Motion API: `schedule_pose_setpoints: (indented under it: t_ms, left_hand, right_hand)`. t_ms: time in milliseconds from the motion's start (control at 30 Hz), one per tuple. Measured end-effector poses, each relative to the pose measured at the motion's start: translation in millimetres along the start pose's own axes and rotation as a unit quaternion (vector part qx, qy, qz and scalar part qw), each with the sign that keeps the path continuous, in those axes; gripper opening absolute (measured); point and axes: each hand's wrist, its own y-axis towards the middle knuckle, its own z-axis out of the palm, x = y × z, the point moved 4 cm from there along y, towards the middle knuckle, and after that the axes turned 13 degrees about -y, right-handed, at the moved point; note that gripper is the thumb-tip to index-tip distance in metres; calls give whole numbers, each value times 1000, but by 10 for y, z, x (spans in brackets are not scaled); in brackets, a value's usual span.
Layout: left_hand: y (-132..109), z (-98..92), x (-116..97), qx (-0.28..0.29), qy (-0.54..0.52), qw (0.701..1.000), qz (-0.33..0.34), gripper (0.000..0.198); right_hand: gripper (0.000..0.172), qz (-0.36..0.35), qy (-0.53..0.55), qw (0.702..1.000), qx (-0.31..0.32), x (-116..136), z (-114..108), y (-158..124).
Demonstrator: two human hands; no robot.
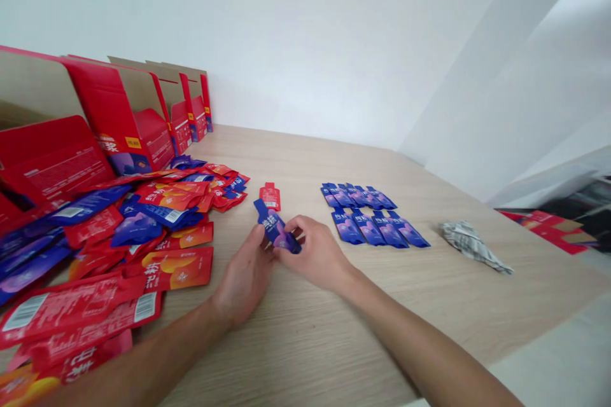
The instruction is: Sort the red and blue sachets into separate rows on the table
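Note:
A small blue-purple pouch [273, 226] with white lettering is held between my two hands over the middle of the table. My left hand [247, 272] pinches its left edge. The fingers of my right hand [315, 249] are closed on its lower right end. Just behind it, a single red pouch [270, 196] lies on the wood. To the right, several blue pouches lie in two overlapping rows, a back row [356, 196] and a front row [379, 227]. A loose heap of red and blue pouches [176, 265] spreads along the left side.
Open red cartons [125, 116] stand in a line at the back left, against the white wall [305, 44]. A crumpled grey-and-white piece [472, 245] lies on the right of the wooden table [305, 356]. Flat red cardboard [548, 229] and dark items sit beyond the right edge.

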Motion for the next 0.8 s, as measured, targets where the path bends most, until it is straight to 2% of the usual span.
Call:
schedule_pose_setpoints:
  t_ms: [100,167,233,300,400,467,567,800]
  left_hand:
    - [-31,-90,99,21,99,995,3,59]
    - [-45,-143,163,29,162,986,-1,64]
    - [-55,-159,208,67,218,974,1,62]
    - [-68,-158,233,113,275,955,2,58]
    - [-92,-158,242,153,364,919,-3,56]
    - [-100,-159,237,160,404,900,-8,56]
    - [-92,-153,225,161,412,897,-10,55]
    - [-74,-146,218,135,396,908,-20,51]
  right_hand:
    - [21,7,-57,998,-41,-358,-395,102]
    - [23,41,-134,988,-63,-746,-728,228]
    - [31,103,-228,966,-72,-1220,-1072,383]
    - [35,194,-312,928,-60,-1725,-1378,532]
    - [31,268,-345,898,-44,-2332,-1659,720]
    - [30,298,-350,887,-31,-2620,-1707,815]
    - [31,324,-356,877,-14,-2911,-1628,919]
    - [35,336,-372,865,12,-3277,-1348,1010]
